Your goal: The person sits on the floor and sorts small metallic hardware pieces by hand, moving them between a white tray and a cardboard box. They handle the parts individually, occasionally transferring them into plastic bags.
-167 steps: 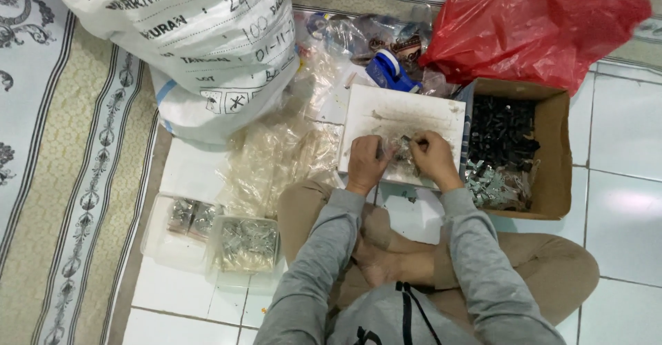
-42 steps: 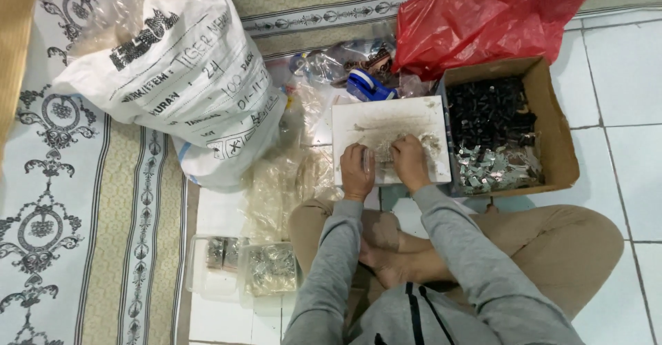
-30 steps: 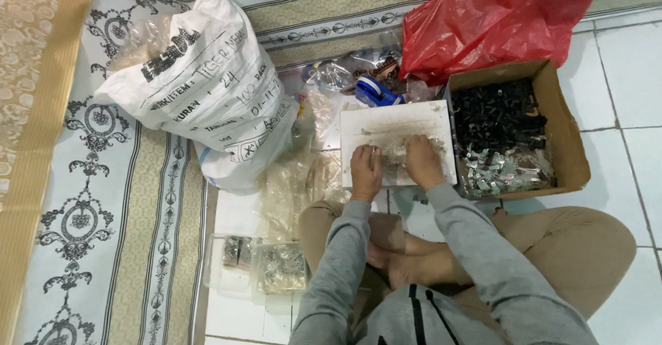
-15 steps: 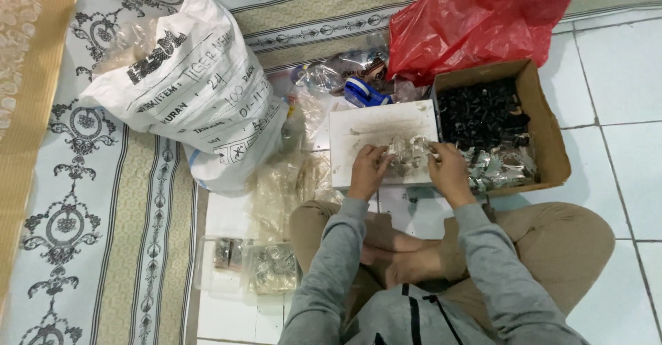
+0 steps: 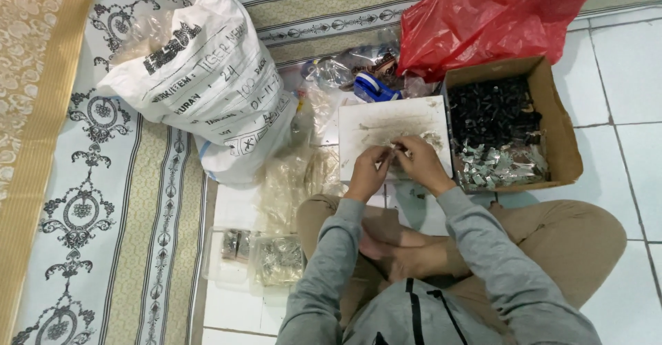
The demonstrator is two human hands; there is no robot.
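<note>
Head view: the left hand (image 5: 369,169) and right hand (image 5: 417,162) meet over a flat white board (image 5: 393,127) on the tiled floor, fingertips pinched together on a small pale piece (image 5: 398,149) too tiny to make out. Just right of the board, an open cardboard box (image 5: 562,145) holds black bits and shiny metal clips. A crinkled red plastic bag (image 5: 503,17) lies behind it; a bulging white woven sack (image 5: 207,83) sits well left.
</note>
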